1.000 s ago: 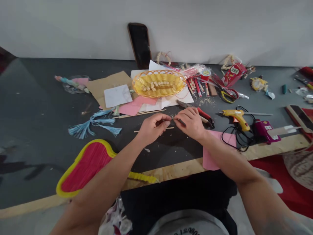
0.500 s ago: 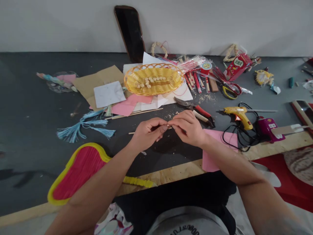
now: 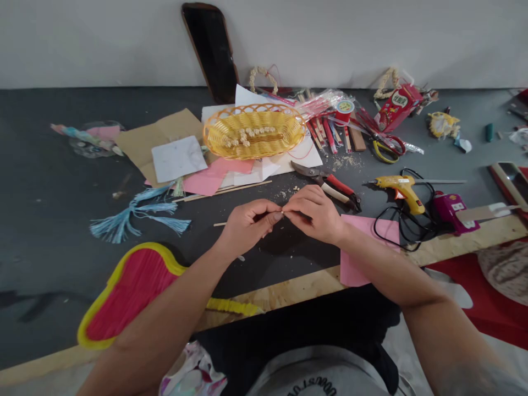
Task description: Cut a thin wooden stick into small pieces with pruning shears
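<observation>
My left hand (image 3: 251, 223) and my right hand (image 3: 313, 213) meet fingertip to fingertip over the dark table. Both are closed in a pinch around something tiny and pale, too small to make out. Beyond them, a yellow woven basket (image 3: 289, 140) holds several small cream-coloured pieces. Pruning shears (image 3: 330, 184) with red and white handles lie just beyond my right hand. A thin wooden stick (image 3: 219, 224) shows beside my left hand, and two longer sticks (image 3: 231, 190) lie farther back.
Right: yellow glue gun (image 3: 398, 187), black cable, purple box (image 3: 451, 212), pink paper (image 3: 355, 264), scissors (image 3: 388, 151). Left: blue tassels (image 3: 119, 225), a red and yellow fan-like shape (image 3: 127, 291), brown paper (image 3: 140, 137). A phone (image 3: 212, 52) leans on the wall.
The view has shifted slightly, so the table things appear a little farther left. My hands stay together in nearly the same pinch.
</observation>
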